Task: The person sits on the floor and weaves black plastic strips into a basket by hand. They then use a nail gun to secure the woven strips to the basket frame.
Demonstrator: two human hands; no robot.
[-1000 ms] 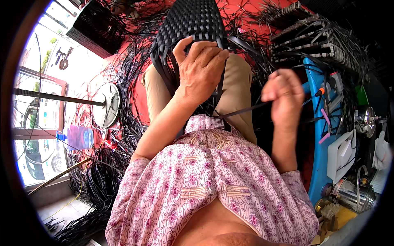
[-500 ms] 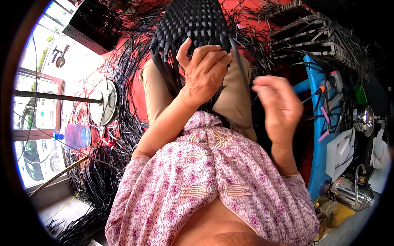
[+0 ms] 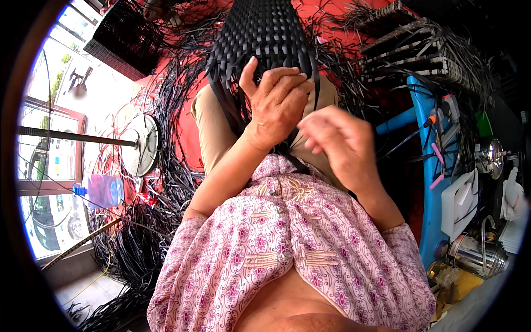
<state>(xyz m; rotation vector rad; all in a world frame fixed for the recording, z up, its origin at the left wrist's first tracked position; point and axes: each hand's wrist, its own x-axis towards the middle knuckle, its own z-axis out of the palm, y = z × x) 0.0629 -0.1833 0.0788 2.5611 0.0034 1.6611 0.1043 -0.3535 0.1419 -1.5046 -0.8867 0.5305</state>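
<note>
A black woven basket (image 3: 260,36) stands between my knees, its near edge trailing loose flat strips (image 3: 224,105). At that edge is my left hand (image 3: 279,105), with one digit raised and the other fingers curled round strips of the weave; the exact grip is partly hidden behind the fingers. My right hand (image 3: 343,144) hovers just right of the left one, above my thigh. Its fingers are bent and smeared by motion, so whether anything is between them does not show.
Tangled black strips (image 3: 171,110) cover much of the red floor (image 3: 191,138). To the right, a blue bench (image 3: 426,193) bears a screwdriver (image 3: 430,122) and pink-handled scissors (image 3: 437,166). Woven frames (image 3: 415,52) lie at the back right. A round stand base (image 3: 142,144) and bottle (image 3: 105,190) are left.
My right hand has swung left and slightly down, toward my left hand. The left hand stays at the basket's edge, nearly in place.
</note>
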